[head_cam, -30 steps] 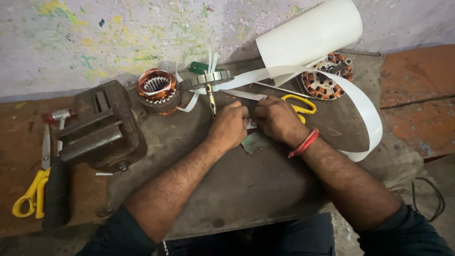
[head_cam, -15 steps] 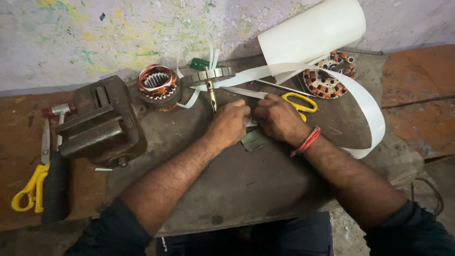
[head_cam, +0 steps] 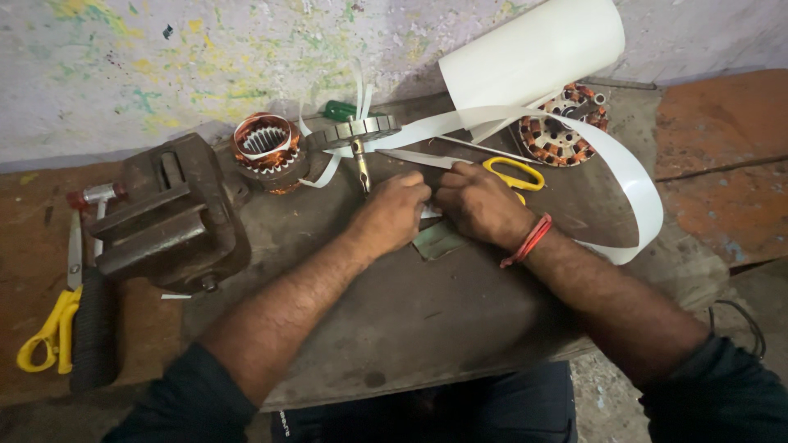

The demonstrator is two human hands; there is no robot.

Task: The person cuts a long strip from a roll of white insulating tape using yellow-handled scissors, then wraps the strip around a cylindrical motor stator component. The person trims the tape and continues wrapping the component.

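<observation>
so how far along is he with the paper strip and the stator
Done: a long white strip is off the roll, and slips poke from the small stator. In hand: left hand and right hand press a white piece on a green pad. Left: the toothed core shows few slips.

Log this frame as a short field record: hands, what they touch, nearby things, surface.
left hand: closed, fingers curled on a white strip piece
right hand: closed on the same piece, red wrist band
under hands: small green sheet
behind hands: yellow-handled scissors, white paper roll, two wound stators
left side: bench vise, second yellow scissors
surface: worn grey workbench
</observation>
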